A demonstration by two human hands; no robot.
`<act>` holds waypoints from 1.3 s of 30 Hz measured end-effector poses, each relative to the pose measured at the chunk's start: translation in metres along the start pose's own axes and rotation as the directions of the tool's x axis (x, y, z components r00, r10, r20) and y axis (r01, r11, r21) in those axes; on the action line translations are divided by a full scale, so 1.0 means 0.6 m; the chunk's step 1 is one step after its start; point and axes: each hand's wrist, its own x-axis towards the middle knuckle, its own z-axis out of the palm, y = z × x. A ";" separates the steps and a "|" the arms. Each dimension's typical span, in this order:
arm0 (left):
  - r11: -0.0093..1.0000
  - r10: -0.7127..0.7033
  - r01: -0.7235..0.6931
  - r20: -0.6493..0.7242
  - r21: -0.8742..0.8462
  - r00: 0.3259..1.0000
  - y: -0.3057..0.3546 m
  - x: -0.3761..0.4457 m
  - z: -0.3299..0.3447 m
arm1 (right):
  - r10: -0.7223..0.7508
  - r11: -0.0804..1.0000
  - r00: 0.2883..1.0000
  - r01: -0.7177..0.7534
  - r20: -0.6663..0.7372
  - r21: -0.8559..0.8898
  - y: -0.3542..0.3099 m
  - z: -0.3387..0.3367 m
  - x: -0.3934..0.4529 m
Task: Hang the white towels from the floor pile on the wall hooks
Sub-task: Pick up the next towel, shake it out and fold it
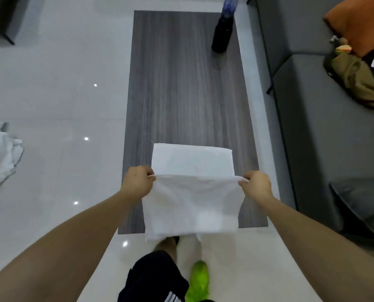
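I hold a white towel (192, 205) stretched flat in front of me. My left hand (138, 184) pinches its upper left corner and my right hand (257, 185) pinches its upper right corner. The towel hangs down over the near end of a low grey wood table (186, 83). A second white towel (192, 159) lies folded flat on that table just beyond my hands. The pile of white towels (0, 153) sits crumpled on the glossy floor at the far left. No wall hooks are in view.
A dark bottle (222, 33) stands at the table's far right. A grey sofa (312, 127) runs along the right with an orange cushion (360, 22) and an olive bag (360, 81). My green shoe (199, 282) is on the floor below the towel.
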 end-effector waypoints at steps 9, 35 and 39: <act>1.000 0.008 -0.009 -0.028 -0.008 1.000 0.033 0.235 0.029 | 0.127 0.991 0.989 -0.123 -0.079 0.055 -0.033 0.047 0.213; 0.102 -0.323 0.849 0.790 -0.518 0.521 -0.025 -0.158 0.406 | 0.209 0.121 0.584 -0.811 0.784 0.572 0.114 0.426 -0.121; -0.305 -0.359 0.671 0.735 -0.675 0.576 -0.014 -0.151 0.403 | 0.220 -0.303 0.632 -0.680 0.743 0.668 0.144 0.394 -0.096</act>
